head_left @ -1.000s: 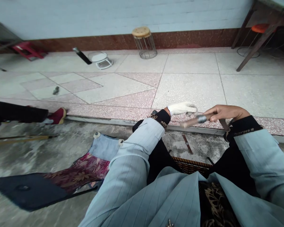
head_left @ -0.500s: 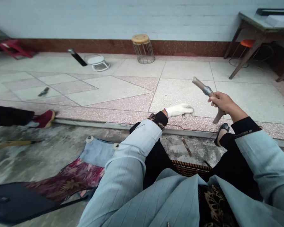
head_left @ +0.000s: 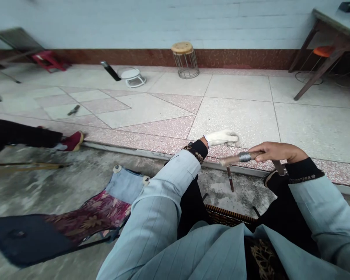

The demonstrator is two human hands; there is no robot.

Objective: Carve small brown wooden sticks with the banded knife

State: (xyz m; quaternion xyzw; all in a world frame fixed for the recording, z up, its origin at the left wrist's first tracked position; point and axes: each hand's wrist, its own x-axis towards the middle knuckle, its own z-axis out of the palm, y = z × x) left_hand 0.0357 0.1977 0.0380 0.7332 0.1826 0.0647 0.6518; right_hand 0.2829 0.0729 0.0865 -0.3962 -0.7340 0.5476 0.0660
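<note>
My left hand (head_left: 223,137), in a white knit glove, is held low over the pink edge of the raised floor. Its fingers are curled closed, and whatever is in them is hidden. My bare right hand (head_left: 275,151) grips a brown wooden stick tool (head_left: 231,160) with silvery wire wound round its middle. The stick points left, its tip just below my gloved fingers and apart from them. Another part of the tool juts down beneath my right wrist. On the concrete below lies a short reddish-brown stick (head_left: 230,179).
To my left is a folding chair (head_left: 87,221) with patterned cloth. Beyond it are another person's red shoe (head_left: 73,140) and dark trouser leg. A wooden-topped wire stool (head_left: 186,62), a low white stool (head_left: 132,76), a dark bottle (head_left: 110,70) and a table (head_left: 332,35) stand farther back.
My right hand swung the wooden tool up and away, and has now brought it back down close to the glove. My left hand has stayed almost in place.
</note>
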